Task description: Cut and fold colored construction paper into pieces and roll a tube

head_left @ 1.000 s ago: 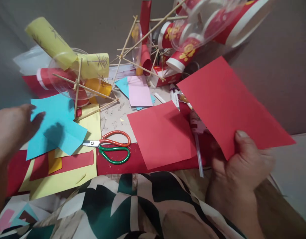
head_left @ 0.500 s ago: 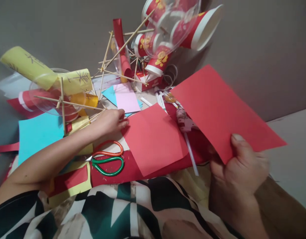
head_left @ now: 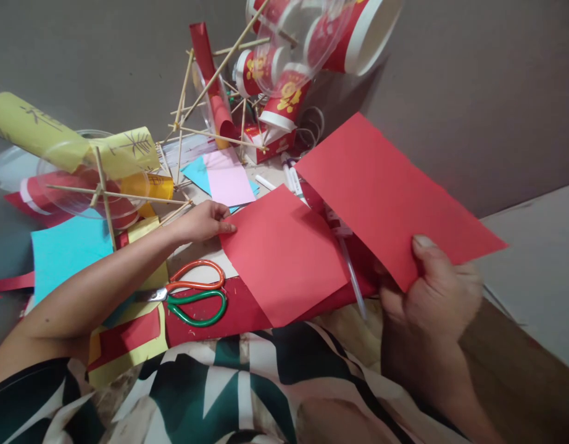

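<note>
My left hand (head_left: 209, 221) is closed on the left corner of a red sheet of paper (head_left: 287, 259), thumb near its edge. That sheet lies at the table's front, its near corner reaching my patterned clothing. My right hand (head_left: 435, 290) grips a second red sheet of paper (head_left: 395, 191) by its lower edge, thumb on top and fingers underneath. This one is raised and tilted at the right, apart from my left hand. Between my left forearm and the first sheet lie scissors (head_left: 196, 293) with one orange and one green handle; their blades are partly hidden.
Paper cups (head_left: 289, 95) on bamboo sticks stand at the back. Left of them is a stick frame with yellow paper rolls (head_left: 131, 151). Pink paper (head_left: 229, 176), blue paper (head_left: 71, 250) and white markers (head_left: 291, 179) lie around. A clear straw (head_left: 353, 277) pokes over the front edge.
The whole view has shifted, so most things sit slightly further left. My right hand and its red sheet have moved a little left. My left hand stays at the lying sheet's corner.
</note>
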`<state>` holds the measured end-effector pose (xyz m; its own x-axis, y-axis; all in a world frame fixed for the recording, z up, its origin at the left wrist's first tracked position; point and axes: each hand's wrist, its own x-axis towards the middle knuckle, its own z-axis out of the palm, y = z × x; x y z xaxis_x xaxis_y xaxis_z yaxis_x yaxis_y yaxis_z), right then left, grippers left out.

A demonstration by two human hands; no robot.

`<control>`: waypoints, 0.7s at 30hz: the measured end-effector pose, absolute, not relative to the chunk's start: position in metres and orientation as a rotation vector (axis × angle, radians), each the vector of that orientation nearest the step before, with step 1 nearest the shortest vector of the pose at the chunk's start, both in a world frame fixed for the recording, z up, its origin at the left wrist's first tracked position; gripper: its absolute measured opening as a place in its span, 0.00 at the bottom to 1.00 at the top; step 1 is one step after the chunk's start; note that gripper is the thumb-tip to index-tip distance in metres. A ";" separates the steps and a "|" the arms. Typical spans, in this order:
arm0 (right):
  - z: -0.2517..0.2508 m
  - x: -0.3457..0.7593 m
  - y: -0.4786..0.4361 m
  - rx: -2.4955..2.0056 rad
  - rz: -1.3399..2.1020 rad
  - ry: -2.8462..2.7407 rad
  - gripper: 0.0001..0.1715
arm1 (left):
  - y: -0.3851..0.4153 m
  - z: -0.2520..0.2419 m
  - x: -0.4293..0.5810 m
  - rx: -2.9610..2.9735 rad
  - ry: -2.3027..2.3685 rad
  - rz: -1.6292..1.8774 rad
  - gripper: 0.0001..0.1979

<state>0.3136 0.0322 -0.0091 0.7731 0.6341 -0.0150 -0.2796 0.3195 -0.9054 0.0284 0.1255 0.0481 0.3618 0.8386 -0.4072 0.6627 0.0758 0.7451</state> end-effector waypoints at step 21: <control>-0.009 0.309 0.036 -1.000 0.515 -0.413 0.11 | 0.035 0.061 -0.022 2.054 1.489 0.269 0.17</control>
<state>0.3089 0.0356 -0.0092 0.8071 0.5831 0.0927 -0.2172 0.4393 -0.8717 -0.0216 0.0346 0.0606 0.3563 0.9189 -0.1690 0.8014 -0.2076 0.5610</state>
